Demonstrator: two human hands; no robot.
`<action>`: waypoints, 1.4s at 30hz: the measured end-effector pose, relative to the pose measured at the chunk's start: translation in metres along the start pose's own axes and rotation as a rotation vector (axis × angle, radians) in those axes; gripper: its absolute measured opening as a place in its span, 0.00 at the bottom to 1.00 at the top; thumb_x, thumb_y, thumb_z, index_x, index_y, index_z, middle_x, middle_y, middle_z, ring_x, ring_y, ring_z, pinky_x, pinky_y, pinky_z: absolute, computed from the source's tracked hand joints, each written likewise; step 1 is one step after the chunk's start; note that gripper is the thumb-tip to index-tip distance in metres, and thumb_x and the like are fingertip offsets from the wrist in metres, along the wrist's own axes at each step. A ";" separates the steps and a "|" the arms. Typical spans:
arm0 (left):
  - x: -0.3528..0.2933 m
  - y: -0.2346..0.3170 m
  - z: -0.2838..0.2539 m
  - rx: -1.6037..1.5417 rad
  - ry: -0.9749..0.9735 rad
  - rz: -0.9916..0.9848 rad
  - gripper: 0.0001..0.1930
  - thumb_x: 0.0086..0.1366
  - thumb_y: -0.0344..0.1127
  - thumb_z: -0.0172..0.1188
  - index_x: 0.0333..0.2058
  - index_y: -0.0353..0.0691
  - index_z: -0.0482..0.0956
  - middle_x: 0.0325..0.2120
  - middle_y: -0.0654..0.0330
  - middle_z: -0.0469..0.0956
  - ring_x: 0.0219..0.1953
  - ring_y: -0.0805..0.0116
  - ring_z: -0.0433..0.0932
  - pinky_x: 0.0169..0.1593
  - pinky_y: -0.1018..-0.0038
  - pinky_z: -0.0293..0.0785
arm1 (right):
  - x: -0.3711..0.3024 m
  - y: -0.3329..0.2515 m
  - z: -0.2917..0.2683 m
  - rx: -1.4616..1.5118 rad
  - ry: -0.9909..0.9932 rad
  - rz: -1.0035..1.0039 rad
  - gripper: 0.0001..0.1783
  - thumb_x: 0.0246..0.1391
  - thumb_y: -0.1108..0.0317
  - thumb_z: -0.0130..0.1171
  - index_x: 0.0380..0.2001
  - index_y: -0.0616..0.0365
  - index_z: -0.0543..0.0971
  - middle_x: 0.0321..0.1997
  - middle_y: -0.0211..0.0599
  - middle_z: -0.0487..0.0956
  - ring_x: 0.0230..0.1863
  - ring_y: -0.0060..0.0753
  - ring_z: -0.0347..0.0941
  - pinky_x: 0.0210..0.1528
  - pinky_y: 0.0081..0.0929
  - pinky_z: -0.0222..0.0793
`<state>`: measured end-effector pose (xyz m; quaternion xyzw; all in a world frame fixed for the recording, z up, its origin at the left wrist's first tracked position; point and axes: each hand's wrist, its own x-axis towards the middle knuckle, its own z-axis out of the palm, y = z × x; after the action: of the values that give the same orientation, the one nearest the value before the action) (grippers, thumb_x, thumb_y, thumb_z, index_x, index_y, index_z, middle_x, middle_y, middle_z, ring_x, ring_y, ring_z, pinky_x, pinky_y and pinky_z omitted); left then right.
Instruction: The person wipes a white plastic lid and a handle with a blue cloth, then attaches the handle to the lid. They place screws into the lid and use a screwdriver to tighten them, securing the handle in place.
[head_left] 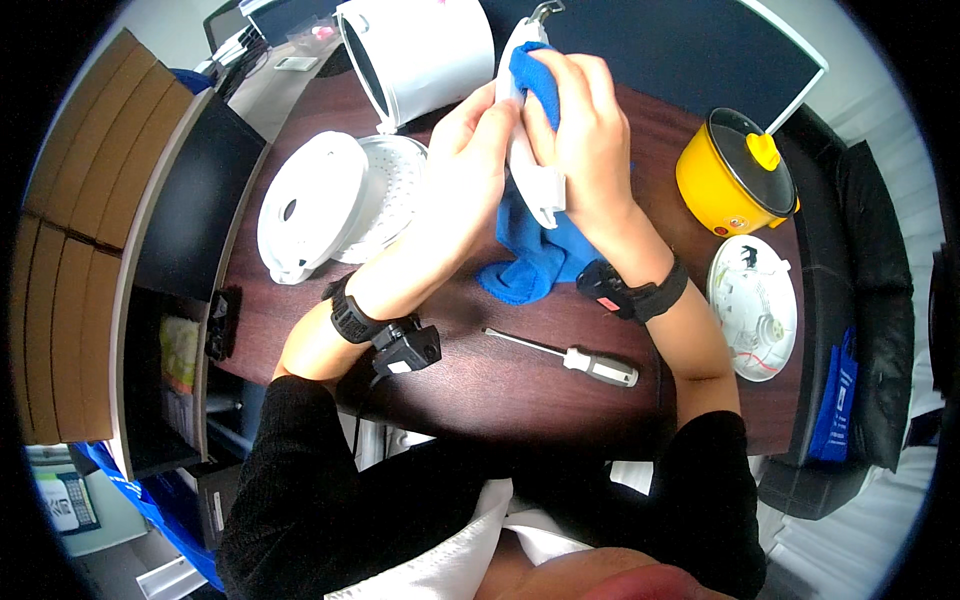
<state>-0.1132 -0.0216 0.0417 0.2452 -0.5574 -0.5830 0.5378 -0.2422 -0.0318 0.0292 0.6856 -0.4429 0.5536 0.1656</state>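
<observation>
Both forearms angle forward and inward over the table (480, 390), elbows bent, hands meeting near its far side. Left hand (472, 160): grip closed on the white curved part (528, 165), thumb along its side. Right hand (590, 135): fingers curled, grip clamped on the blue cloth (540, 260), which bears against the part. Part held lengthwise between both hands, metal piece at far end.
</observation>
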 end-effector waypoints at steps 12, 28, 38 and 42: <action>0.008 -0.006 -0.005 0.017 0.000 0.128 0.19 0.72 0.41 0.44 0.51 0.33 0.73 0.39 0.63 0.76 0.41 0.76 0.73 0.46 0.78 0.69 | 0.009 0.011 -0.004 0.266 -0.053 -0.045 0.18 0.46 0.71 0.61 0.44 0.59 0.76 0.43 0.45 0.74 0.41 0.50 0.76 0.44 0.37 0.74; 0.021 0.018 -0.029 -0.428 -0.232 -0.080 0.22 0.66 0.39 0.52 0.52 0.27 0.69 0.44 0.44 0.77 0.50 0.57 0.77 0.52 0.68 0.77 | 0.007 -0.015 -0.024 1.039 -0.538 0.152 0.13 0.51 0.75 0.53 0.41 0.64 0.79 0.37 0.34 0.77 0.39 0.27 0.73 0.44 0.24 0.68; 0.027 0.019 -0.032 -0.393 -0.148 -0.104 0.28 0.58 0.20 0.47 0.60 0.31 0.61 0.54 0.46 0.70 0.55 0.58 0.74 0.45 0.77 0.76 | 0.024 0.007 -0.032 0.328 -0.050 -0.029 0.17 0.49 0.75 0.58 0.44 0.60 0.76 0.41 0.45 0.74 0.43 0.46 0.75 0.46 0.32 0.71; 0.010 0.020 -0.014 -0.252 -0.151 -0.129 0.36 0.50 0.17 0.43 0.63 0.35 0.60 0.55 0.53 0.71 0.58 0.69 0.71 0.36 0.84 0.69 | 0.015 0.004 -0.019 0.014 0.019 -0.132 0.27 0.38 0.74 0.65 0.47 0.57 0.75 0.44 0.40 0.72 0.45 0.46 0.73 0.45 0.37 0.73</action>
<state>-0.0967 -0.0325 0.0597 0.1666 -0.5017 -0.6984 0.4826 -0.2574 -0.0264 0.0478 0.7094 -0.3910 0.5509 0.2011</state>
